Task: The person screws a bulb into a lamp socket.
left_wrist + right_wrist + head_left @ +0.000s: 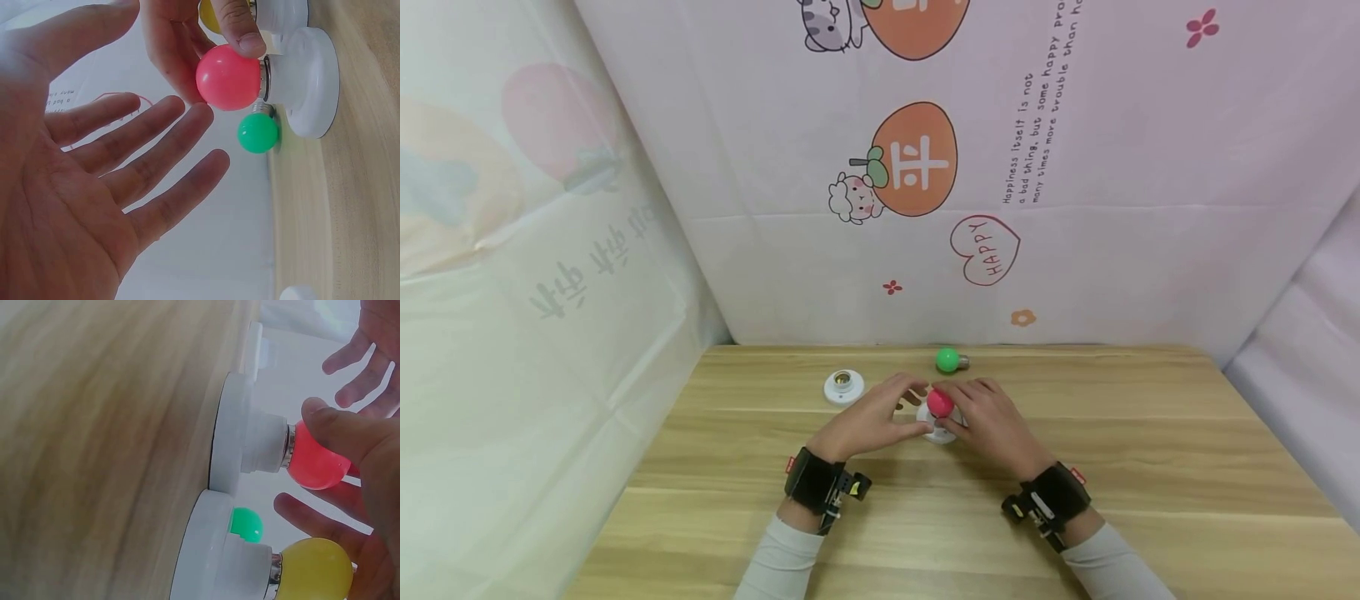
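Observation:
My right hand (996, 421) pinches a pinkish-red light bulb (940, 403) between thumb and fingers. The bulb's metal base sits in a round white lamp socket (234, 437), with a thin band of metal showing above the socket's rim. Spread fingers mark my left hand (872, 421), which holds nothing and hovers just left of the red bulb. Beside that socket, a yellow bulb (315, 572) stands in a second white socket (203, 550); my right hand hides this yellow bulb in the head view.
A green bulb (947, 360) lies on its side behind the hands, near the back edge of the wooden table (925, 533). To the left stands another white socket (842, 387) with no bulb in it. A printed cloth (790, 267) hangs behind the table.

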